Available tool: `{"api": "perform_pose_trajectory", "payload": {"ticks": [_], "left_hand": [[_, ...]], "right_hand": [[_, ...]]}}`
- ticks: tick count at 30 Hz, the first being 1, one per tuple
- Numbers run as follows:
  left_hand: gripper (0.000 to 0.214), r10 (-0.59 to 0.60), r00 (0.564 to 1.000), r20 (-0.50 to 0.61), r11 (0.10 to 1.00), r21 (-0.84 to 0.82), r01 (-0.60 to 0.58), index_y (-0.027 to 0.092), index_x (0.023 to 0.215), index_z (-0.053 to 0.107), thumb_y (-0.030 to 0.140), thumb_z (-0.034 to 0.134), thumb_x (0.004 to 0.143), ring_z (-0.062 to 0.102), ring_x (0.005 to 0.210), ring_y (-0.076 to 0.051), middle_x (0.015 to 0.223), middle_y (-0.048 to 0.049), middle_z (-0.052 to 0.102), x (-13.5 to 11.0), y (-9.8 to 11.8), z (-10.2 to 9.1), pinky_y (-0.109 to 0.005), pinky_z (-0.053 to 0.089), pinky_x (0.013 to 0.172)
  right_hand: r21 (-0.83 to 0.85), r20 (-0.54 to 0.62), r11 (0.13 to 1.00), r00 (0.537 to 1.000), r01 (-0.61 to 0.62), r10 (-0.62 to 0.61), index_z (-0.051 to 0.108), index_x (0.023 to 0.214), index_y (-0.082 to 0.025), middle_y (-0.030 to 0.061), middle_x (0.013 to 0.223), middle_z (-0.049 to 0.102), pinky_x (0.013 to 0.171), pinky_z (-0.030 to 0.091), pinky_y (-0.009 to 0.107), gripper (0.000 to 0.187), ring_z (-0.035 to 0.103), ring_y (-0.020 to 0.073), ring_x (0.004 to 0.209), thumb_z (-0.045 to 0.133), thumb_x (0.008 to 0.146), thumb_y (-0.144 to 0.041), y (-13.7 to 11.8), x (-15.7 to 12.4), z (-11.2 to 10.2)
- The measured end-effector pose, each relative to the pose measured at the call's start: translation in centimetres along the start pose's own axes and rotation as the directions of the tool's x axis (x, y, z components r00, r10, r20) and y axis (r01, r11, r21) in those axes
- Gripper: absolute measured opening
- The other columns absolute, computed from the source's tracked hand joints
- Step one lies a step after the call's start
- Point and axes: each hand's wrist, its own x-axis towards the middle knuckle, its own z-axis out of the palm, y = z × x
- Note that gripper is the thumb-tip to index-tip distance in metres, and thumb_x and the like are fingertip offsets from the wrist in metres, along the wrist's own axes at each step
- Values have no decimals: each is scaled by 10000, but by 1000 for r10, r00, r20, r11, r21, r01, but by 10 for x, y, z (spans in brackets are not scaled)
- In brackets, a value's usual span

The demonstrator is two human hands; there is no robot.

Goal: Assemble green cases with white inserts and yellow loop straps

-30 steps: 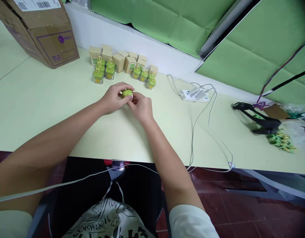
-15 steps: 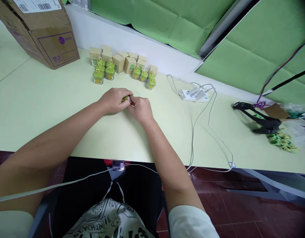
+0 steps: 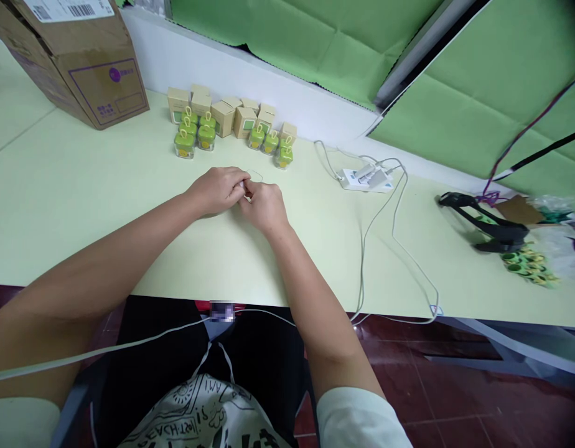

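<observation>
Over the middle of the table, my left hand (image 3: 217, 190) and my right hand (image 3: 266, 204) meet at the fingertips. Both are closed around one small thing, nearly all covered by the fingers; only a whitish bit of it shows between them. A thin pale cord loop (image 3: 256, 174) sticks out above the right fingers. Beyond my hands stand several small clear jars with green lids and cord loops, one group on the left (image 3: 185, 145) and one on the right (image 3: 284, 157).
Small kraft boxes (image 3: 223, 117) line the wall behind the jars. A large cardboard carton (image 3: 107, 93) stands at the left. On the right are a white power strip (image 3: 364, 179) with trailing cables, a black stand (image 3: 497, 230) and a pile of green pieces (image 3: 530, 266).
The green part that showed between my hands is now covered by the left fingers. My hands have stayed in nearly the same place, still together.
</observation>
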Motion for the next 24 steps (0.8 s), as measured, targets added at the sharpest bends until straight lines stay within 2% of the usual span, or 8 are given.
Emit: {"api": "perform_pose_trajectory", "payload": {"ticks": [5,8,11,15,19,22,24], "left_hand": [[510,-17,1000,0,1000,-9,17,188,1288,817,276,463,931,791,1197,-340,1307,-120,837,-1,3,1,-486,611,1033],[490,-20,1000,-8,999,-38,20,192,1243,830,276,457,937,793,1138,-329,1239,-116,849,0,4,-1,-479,614,1009],[439,-20,999,-48,995,-103,15,199,1192,834,282,484,942,786,1098,-306,1187,-107,849,2,3,-4,-464,611,1005],[399,-27,997,-66,974,-227,12,189,1204,814,330,514,981,764,1146,-292,1232,-119,829,2,1,-5,-453,598,1047],[391,-124,989,-86,938,-337,88,176,1249,771,397,536,1027,740,1162,-271,1285,-127,805,1,0,-2,-419,587,1041],[390,-209,977,-50,878,-449,165,181,1237,740,472,556,1055,730,1026,-218,1199,-102,804,2,0,1,-342,581,908],[392,-223,974,-44,846,-506,170,187,1196,729,520,578,1055,710,929,-194,1110,-84,795,3,-2,2,-317,561,829]], "right_hand": [[-32,-11,999,1000,9,-9,813,1072,-145,130,893,820,789,539,370,253,729,275,785,611,963,-252,-2,-1,-2],[-20,-51,1000,999,15,-16,799,1058,-157,120,886,819,789,536,366,235,720,265,777,624,956,-276,-1,-2,-2],[59,-83,998,997,13,-8,781,1028,-171,101,884,816,797,531,356,239,710,237,772,603,1000,-327,2,-3,-3],[256,-103,966,993,-29,57,770,1006,-193,55,867,807,796,537,330,260,718,197,770,607,1026,-395,3,-5,-6],[488,-105,866,978,-108,181,758,978,-202,42,902,819,833,589,326,243,773,200,844,687,970,-434,4,-2,-3],[642,-64,745,956,-181,287,747,1021,-205,54,987,838,867,635,338,300,797,206,914,768,916,-485,6,3,4],[725,-13,651,940,-225,340,725,1010,-211,49,986,832,886,660,347,325,799,199,913,811,894,-502,8,6,8]]}}
